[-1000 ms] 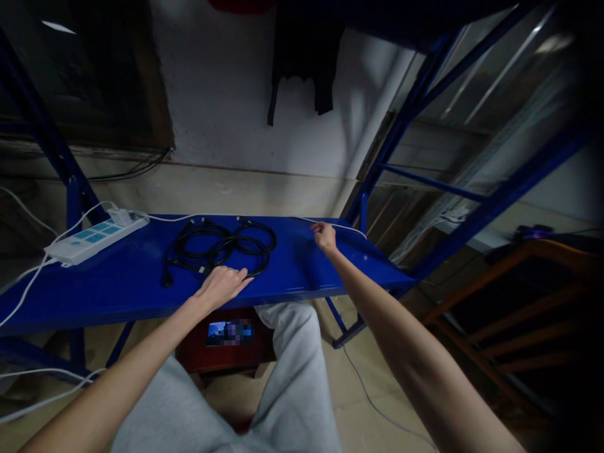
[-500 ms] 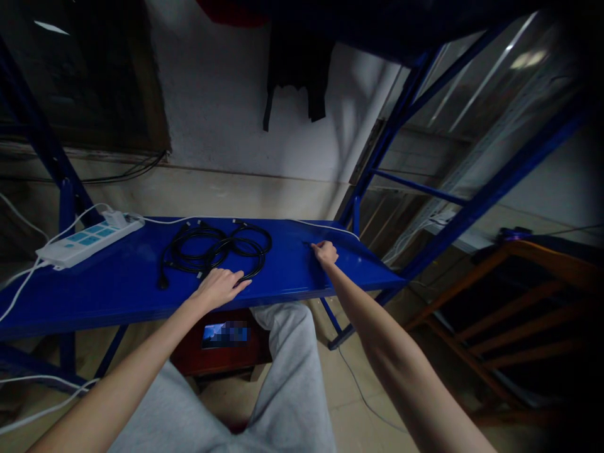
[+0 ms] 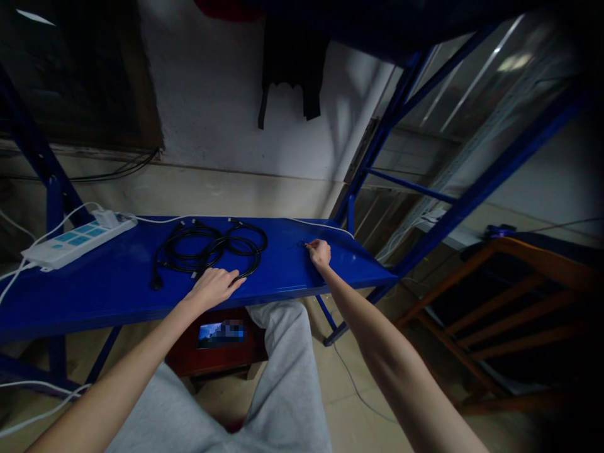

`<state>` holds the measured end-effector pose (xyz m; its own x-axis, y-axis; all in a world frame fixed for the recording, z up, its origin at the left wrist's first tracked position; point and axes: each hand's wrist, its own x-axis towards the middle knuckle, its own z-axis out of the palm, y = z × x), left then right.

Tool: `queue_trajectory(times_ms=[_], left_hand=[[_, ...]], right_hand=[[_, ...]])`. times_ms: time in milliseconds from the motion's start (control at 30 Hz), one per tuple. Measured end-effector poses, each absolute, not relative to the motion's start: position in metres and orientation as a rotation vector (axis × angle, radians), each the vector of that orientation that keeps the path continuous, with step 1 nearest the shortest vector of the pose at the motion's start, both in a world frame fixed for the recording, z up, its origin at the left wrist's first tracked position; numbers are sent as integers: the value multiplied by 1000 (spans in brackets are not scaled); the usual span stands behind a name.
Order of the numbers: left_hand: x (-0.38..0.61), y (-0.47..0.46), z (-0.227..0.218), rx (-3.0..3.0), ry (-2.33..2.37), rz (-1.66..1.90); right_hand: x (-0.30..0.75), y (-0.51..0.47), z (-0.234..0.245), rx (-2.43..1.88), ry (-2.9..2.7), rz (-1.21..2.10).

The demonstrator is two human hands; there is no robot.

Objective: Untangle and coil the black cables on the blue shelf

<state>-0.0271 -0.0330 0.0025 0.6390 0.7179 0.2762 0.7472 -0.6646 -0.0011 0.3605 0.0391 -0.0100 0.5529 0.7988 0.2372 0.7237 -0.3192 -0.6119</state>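
Observation:
Coiled black cables [image 3: 213,250] lie on the blue shelf [image 3: 113,283], in overlapping loops with plugs at their ends. My left hand [image 3: 214,288] rests over the near side of the coils at the shelf's front edge, thumb apart and fingers laid out; whether it touches the cable cannot be made out. To the right of the coils, my right hand [image 3: 319,253] is closed in a pinch low over the shelf. Thin dark strands [image 3: 301,244], wire-like and too small to name surely, stick out from its fingertips.
On the left of the shelf sits a white power strip [image 3: 78,239] with something plugged in. A white cord [image 3: 321,225] runs along the back edge. Below, a phone [image 3: 221,335] with its screen lit lies on a reddish-brown stool [image 3: 189,358]. A wooden chair [image 3: 507,302] stands at right.
The whole view has shifted slightly, moving everything a little left. More of the thin strands shows at my right fingertips. My left hand keeps its place by the coils.

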Motion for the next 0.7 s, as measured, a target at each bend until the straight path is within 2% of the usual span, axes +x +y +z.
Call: queue_trajectory(times_ms=[200,467,600,700], left_hand=[[-26,-34,5,-2725,-1269,-291],[-26,-36,7,-2736,-1274,-294],[-27,-35,6,-2736,-1271,-305],[-27,-35,5,-2732,-1273,-319]], right_hand=[[366,43,16,-2189,-1421,59],[355,46,62,-2227,-1971,-300],[351,46,68,-2115,-1951,-255],[350,49,64,-1997,-1878,-80]])
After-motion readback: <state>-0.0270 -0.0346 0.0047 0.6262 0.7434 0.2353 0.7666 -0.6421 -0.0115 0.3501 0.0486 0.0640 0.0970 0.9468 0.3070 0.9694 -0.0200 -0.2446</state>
